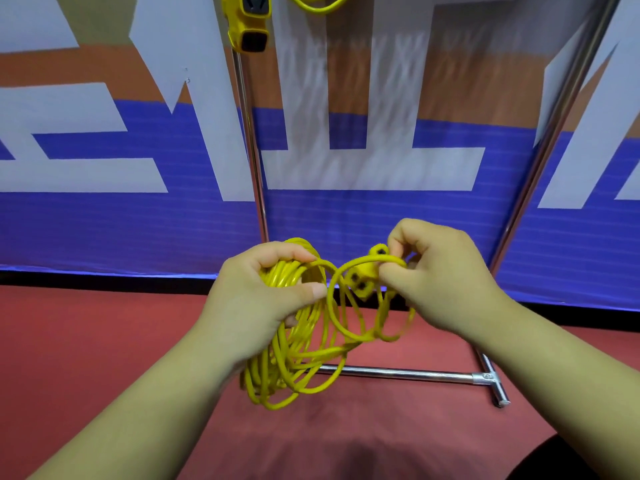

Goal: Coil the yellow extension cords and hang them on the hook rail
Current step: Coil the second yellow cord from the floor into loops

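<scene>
A yellow extension cord (294, 358) hangs in a loose coil of several loops in front of me. My left hand (256, 299) grips the top of the coil, fingers curled round the bundled strands. My right hand (440, 275) pinches a strand of the same cord beside its yellow socket end (363, 275), which sits between my two hands. At the top edge another yellow cord (318, 3) and a yellow socket block (249, 22) hang from above; the hook rail itself is out of view.
Two chrome uprights (254, 161) (557, 133) of a rack stand against a blue, white and orange banner (104, 202). The rack's chrome base bar (415, 374) lies on the red floor (86, 341) under the coil.
</scene>
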### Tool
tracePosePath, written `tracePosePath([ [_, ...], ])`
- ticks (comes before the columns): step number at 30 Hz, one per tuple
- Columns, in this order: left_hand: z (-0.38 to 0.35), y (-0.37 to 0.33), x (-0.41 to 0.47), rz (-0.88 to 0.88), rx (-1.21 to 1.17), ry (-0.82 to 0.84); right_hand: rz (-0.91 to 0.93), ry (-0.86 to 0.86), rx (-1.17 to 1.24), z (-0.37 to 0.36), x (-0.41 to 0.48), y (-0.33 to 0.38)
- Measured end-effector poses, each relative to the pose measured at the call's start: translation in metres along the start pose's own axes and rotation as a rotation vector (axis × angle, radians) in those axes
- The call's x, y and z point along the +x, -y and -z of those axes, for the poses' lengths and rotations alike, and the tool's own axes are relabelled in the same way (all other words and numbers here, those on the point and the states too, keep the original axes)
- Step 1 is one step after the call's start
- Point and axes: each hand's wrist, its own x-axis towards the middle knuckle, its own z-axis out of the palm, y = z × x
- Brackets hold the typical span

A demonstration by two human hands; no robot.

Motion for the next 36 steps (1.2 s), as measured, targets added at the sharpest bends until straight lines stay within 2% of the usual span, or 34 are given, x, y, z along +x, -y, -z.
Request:
tracePosePath([
  [2,0.002,0.002,0.002,0.008,-0.079,-0.035,-0.096,0.059,0.025,0.000,0.008,-0.011],
  [6,0.005,0.008,0.005,-0.007,-0.146,-0.098,-0.353,0.243,0.308,0.001,0.012,-0.036],
  [9,0.006,0.016,0.010,-0.019,-0.139,-0.184,-0.424,0.360,0.296,0.000,0.009,-0.049],
  [16,0.011,0.026,0.019,-0.052,-0.081,-0.281,-0.441,0.468,0.192,-0.021,0.003,-0.064],
  [20,0.013,0.024,0.017,-0.048,-0.133,-0.295,-0.440,0.511,0.175,-0.039,-0.006,-0.064],
  [23,0.015,0.021,0.016,-0.063,-0.186,-0.317,-0.436,0.628,0.180,-0.056,-0.017,-0.058],
  [27,0.017,0.017,0.014,-0.099,-0.247,-0.336,-0.338,0.766,0.117,-0.086,-0.035,-0.048],
  [32,0.026,0.012,0.011,-0.103,-0.329,-0.361,-0.342,0.691,-0.064,-0.122,-0.055,-0.048],
  [34,0.029,0.011,0.009,-0.103,-0.339,-0.358,-0.366,0.684,-0.051,-0.133,-0.062,-0.054],
  [36,0.033,0.010,0.006,-0.106,-0.357,-0.359,-0.379,0.746,-0.012,-0.146,-0.069,-0.061],
])
